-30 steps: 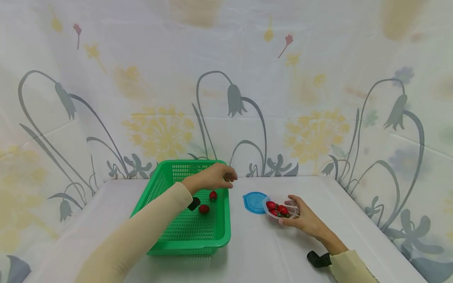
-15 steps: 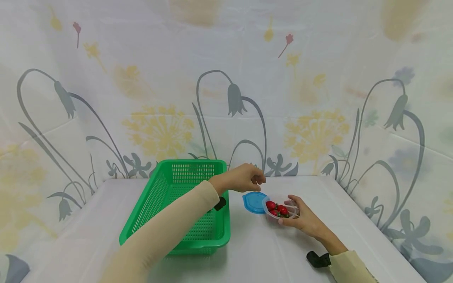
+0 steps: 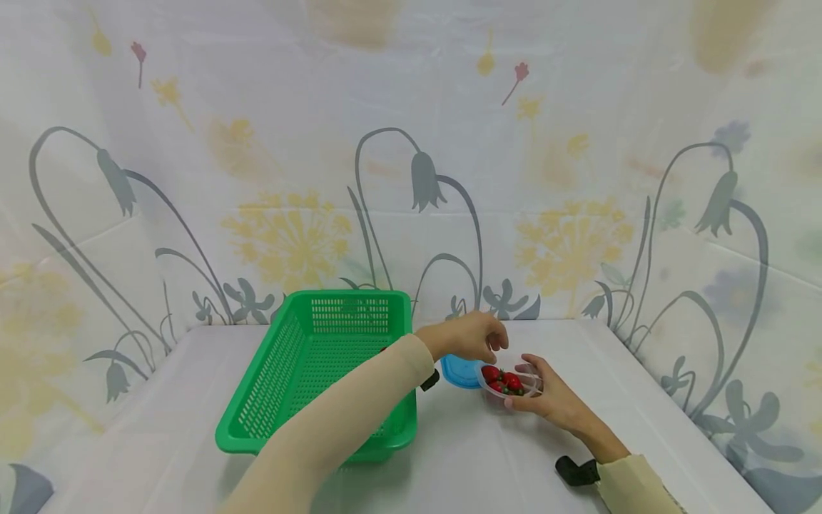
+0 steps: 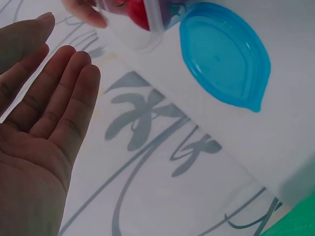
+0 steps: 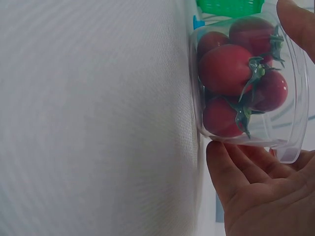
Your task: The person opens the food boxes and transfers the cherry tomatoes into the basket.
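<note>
My right hand [image 3: 554, 398] holds a small clear plastic food container [image 5: 275, 125] on the table, thumb on one side and fingers on the other. Several small red tomatoes [image 5: 226, 70] with green stems lie inside it. Just above the container's far left rim is my left hand [image 3: 467, 337], palm turned down. Its fingers [image 4: 78, 93] are fairly straight in the left wrist view, with nothing visible between them and the thumb. A blue lid [image 4: 224, 56] lies on the table beside the container, partly covered by the left hand in the head view.
A green perforated plastic basket [image 3: 234, 435] stands to the left, crossed by my left sleeve [image 3: 347, 407]. A bit of a red tomato [image 3: 383, 349] shows in it past the sleeve. Behind the white table [image 3: 475, 464] hangs a flower-patterned cloth [image 3: 411, 93].
My left hand has moved right, from over the basket to above the lid and the container's edge. The right hand and container have stayed in place.
</note>
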A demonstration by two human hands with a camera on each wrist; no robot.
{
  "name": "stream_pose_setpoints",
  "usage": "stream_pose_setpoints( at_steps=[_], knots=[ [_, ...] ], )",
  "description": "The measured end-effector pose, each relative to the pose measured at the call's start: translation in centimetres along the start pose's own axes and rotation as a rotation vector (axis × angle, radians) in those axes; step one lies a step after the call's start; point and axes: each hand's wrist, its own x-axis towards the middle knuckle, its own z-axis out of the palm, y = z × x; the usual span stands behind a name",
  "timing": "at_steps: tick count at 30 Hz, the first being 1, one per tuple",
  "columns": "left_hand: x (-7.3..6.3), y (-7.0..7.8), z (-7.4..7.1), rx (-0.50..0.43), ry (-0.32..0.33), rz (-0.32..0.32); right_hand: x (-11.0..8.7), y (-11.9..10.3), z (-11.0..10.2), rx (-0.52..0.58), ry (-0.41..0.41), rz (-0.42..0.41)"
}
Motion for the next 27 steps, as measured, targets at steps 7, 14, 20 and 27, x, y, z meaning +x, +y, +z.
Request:
stream_pose_setpoints(
  at_steps=[7, 14, 20, 27],
  knots=[
    [0.8, -0.2, 1.6, -0.003, -0.020, -0.014, 0.1, 0.1, -0.1, -0.004, 0.007, -0.007],
    [1.0, -0.1, 2.6, 0.041, -0.060, -0.065, 0.1, 0.2, 0.0, 0.001, 0.002, -0.008],
    [1.3, -0.2, 3.2, 0.102, -0.086, -0.079, 0.1, 0.1, -0.1, 0.022, -0.003, -0.014],
    [1.6, -0.4, 3.6, 0.149, -0.086, -0.111, 0.2, 0.2, 0.0, 0.026, -0.005, -0.010]
  ],
)
